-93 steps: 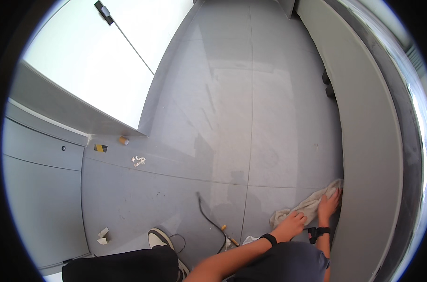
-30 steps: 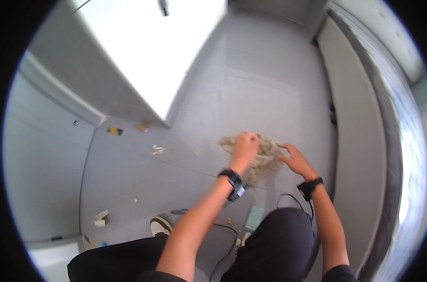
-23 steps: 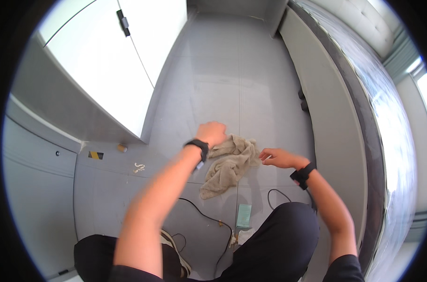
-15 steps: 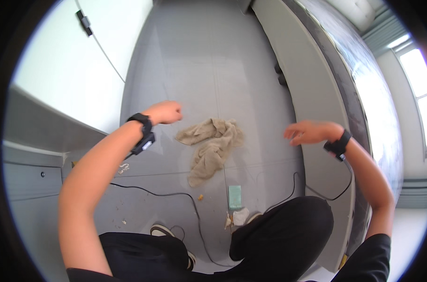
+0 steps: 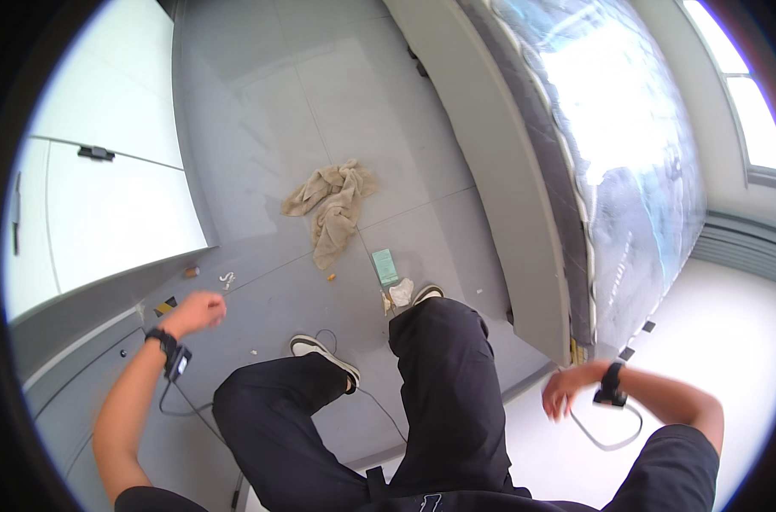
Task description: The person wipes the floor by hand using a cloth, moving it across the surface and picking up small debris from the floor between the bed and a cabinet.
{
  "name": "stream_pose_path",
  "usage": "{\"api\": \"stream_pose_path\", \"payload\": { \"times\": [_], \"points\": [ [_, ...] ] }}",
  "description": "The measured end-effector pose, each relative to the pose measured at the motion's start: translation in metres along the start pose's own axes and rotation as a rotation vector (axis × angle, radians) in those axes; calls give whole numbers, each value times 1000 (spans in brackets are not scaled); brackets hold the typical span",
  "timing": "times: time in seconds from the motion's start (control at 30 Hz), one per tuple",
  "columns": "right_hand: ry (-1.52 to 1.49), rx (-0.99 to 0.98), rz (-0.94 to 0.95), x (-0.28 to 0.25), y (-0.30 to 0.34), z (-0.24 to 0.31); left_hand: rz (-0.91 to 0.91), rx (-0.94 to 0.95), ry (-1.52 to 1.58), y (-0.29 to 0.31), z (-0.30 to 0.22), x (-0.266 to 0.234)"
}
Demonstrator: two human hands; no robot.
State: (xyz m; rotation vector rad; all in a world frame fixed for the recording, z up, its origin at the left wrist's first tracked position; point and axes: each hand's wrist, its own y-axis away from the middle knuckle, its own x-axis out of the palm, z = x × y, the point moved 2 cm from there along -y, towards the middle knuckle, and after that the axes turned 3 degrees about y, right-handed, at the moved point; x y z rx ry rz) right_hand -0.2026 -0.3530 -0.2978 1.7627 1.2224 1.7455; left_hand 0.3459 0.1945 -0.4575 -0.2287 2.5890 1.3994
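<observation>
A crumpled beige towel (image 5: 341,209) lies on the grey floor ahead of my feet, apart from both hands. My left hand (image 5: 198,313) hangs in the air at the left near the low cabinet, its fingers curled in with nothing seen in them. At the right, my right hand (image 5: 571,384) is held out beyond the bed's corner, fingers drooping and slightly apart, holding nothing. Closer to my shoes lie a flat green rectangular packet (image 5: 385,266), a crumpled white tissue (image 5: 402,293) and a small orange scrap (image 5: 331,277).
White cabinet doors (image 5: 119,205) stand at the left. A grey bed frame (image 5: 490,154) with a plastic-covered mattress (image 5: 610,196) runs along the right. White scraps (image 5: 227,278) and a small brown roll (image 5: 192,272) lie by the cabinet. Thin cables hang from both wrist devices.
My view has turned and shifted back, so the towel appears farther off. Both hands have drawn back away from it, and my legs look straighter. The towel still lies on the floor.
</observation>
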Motion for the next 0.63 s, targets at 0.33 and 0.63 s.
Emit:
{"api": "stream_pose_path", "payload": {
  "times": [0.33,0.63],
  "points": [
    [-593,93,522,317,5,-203,-343,-288,498,227,8,10],
    [-438,-487,-669,352,34,-195,-1090,92,-261,281,-252,-53]
  ]
}}
